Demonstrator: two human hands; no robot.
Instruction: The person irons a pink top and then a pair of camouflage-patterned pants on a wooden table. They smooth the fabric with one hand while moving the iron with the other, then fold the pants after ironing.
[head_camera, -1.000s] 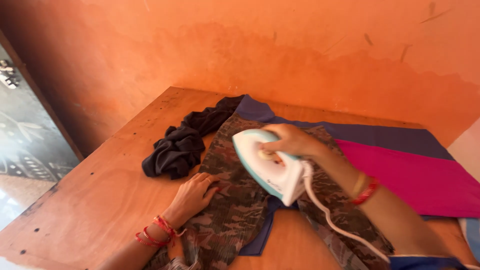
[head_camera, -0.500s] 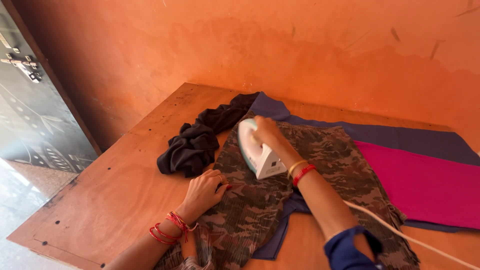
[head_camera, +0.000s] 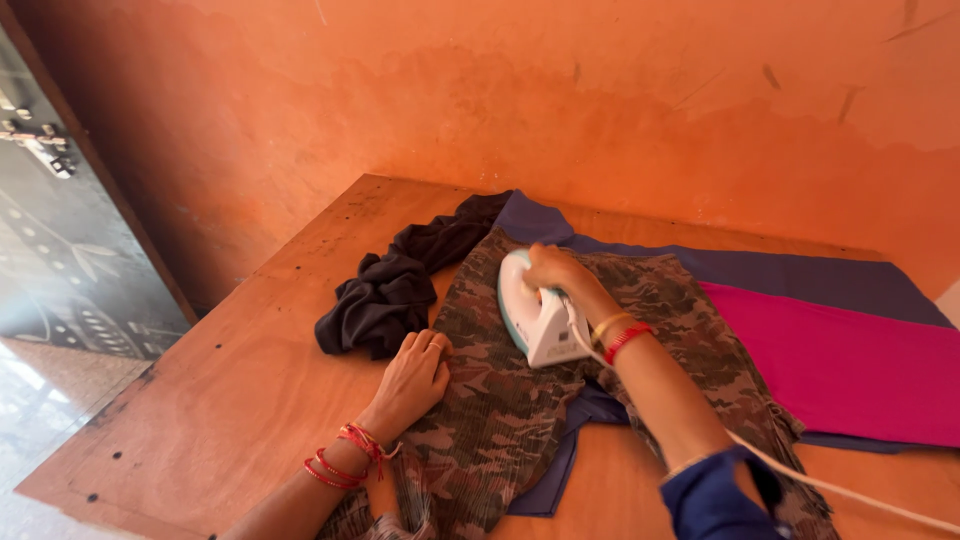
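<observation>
My right hand (head_camera: 548, 268) grips a white iron (head_camera: 530, 310) midway up the camouflage garment (head_camera: 500, 400) on the wooden desk (head_camera: 230, 390), my left hand (head_camera: 415, 375) lies open flat pinning its still-creased lower part, a crumpled black cloth (head_camera: 385, 295) beside it unpressed.

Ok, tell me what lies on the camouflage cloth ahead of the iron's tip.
Nothing visible does: the iron in the right hand has bare camouflage cloth ahead. The black garment lies bunched beside it, left.
</observation>
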